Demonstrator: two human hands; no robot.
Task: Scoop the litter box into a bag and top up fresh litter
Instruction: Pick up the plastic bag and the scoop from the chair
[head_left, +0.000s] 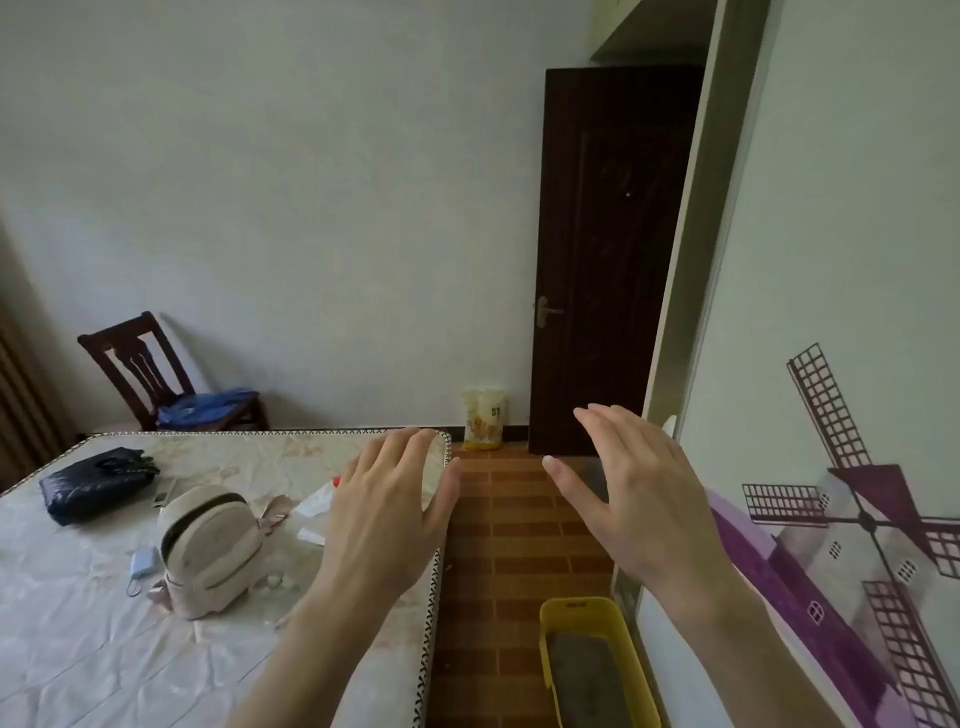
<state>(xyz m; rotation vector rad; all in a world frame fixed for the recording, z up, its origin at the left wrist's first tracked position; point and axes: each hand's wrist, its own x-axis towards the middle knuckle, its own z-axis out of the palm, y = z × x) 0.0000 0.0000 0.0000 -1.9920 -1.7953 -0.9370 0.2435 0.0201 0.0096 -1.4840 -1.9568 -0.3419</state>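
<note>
A yellow litter box (558, 613) with grey litter in it stands on the floor at the lower right, against the wall. A yellow and white bag of litter (484, 418) stands upright against the far wall beside the door. My left hand (387, 512) is raised in front of me with fingers spread, above the corner of the mattress, and holds nothing. My right hand (631, 486) is also raised with straight fingers and is empty, well above the litter box.
A bare mattress (93, 613) fills the left, with a beige backpack (210, 551), a dark blue bag (96, 483) and small items on it. A brick-pattern floor strip (519, 519) runs to a dark shut door (608, 260). A wooden chair (150, 374) stands far left. A windmill-decorated wall (857, 519) is on the right.
</note>
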